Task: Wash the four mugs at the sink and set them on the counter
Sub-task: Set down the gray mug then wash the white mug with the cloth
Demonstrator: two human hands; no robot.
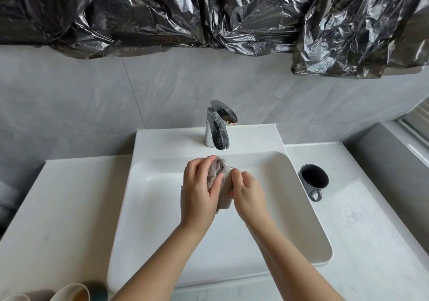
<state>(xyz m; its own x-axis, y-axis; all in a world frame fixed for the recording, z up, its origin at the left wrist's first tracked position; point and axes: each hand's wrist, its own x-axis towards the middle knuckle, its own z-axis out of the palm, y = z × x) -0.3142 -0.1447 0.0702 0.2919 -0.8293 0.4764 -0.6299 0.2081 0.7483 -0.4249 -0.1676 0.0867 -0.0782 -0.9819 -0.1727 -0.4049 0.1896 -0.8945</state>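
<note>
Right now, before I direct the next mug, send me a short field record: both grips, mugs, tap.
left grip: holds grey-brown cloth against the white mug
right grip: holds white mug above the sink
grey mug: upright on counter, right of sink
bottom-left mugs: cut off by frame edge, count unclear
tap: no water stream visible

Grey mug (313,180) upright on the counter (371,231) — pale mug (228,181) over the sink (290,207)
</note>
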